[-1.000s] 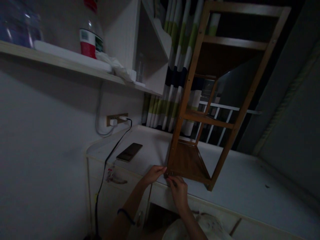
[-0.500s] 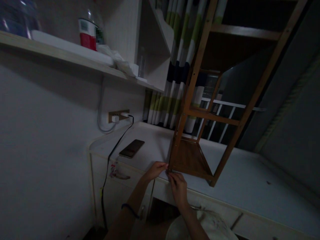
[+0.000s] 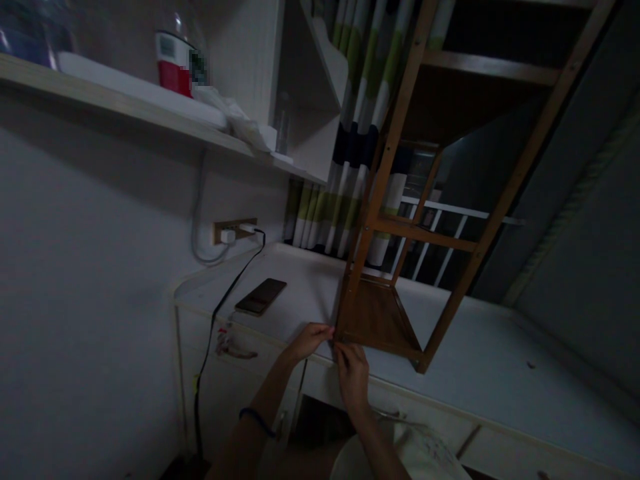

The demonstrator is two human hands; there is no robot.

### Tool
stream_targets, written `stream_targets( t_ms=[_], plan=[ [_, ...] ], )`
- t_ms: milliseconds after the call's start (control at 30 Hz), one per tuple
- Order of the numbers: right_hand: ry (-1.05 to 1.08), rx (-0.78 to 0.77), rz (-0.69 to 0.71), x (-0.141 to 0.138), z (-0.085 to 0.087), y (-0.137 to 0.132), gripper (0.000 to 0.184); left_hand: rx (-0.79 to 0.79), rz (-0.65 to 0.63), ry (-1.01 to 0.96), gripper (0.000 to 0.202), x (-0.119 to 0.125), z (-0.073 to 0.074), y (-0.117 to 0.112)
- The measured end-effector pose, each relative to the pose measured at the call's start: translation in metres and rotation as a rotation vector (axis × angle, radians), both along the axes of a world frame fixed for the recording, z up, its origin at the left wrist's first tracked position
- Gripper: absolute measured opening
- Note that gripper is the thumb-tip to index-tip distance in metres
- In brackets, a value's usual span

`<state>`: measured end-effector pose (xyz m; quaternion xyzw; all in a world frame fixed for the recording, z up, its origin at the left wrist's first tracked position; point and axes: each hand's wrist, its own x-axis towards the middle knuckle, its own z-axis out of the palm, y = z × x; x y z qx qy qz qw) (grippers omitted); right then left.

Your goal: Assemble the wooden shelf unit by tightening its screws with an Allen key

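A tall brown wooden shelf rack (image 3: 383, 313) stands on the white desk top (image 3: 310, 293). At the foot of its near left post, my left hand (image 3: 307, 341) has its thumb and fingers closed on the post's lower end. Just to the right and slightly lower, my right hand (image 3: 353, 373) is pinched, fingertips against the same corner. Whatever lies between those fingertips is too small and dark to make out. The rack's bottom panel is just behind my hands, and its near right post rests close to the desk's front edge.
A phone (image 3: 261, 296) lies on the desk to the left. A black cable (image 3: 220, 300) runs from the wall socket (image 3: 235, 231) over the desk edge. Overhead at left juts a shelf (image 3: 150, 127) with a bottle (image 3: 175, 67). A striped curtain (image 3: 330, 213) hangs behind.
The view has shifted slightly, so everything sits a little further left. Both hands keep to the same corner of the rack, with only slight finger movement.
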<state>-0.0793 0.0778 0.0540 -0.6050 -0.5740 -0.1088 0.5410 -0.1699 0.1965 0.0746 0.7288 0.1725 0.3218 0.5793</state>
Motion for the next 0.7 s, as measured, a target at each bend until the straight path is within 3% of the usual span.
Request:
stream_targets(
  t_ms=[200,433,700],
  plan=[
    [0.0,0.003,-0.008,0.0,-0.004,0.002,0.021,-0.042,0.07,-0.007,0.036,0.006,-0.002,0.004],
    [-0.008,0.026,-0.007,0.0,-0.005,0.001,0.021,-0.105,0.031,0.098,0.029,0.012,0.0,0.011],
    [-0.016,0.056,-0.046,0.001,-0.007,0.002,0.02,-0.148,0.061,0.131,0.014,0.013,0.006,0.005]
  ],
)
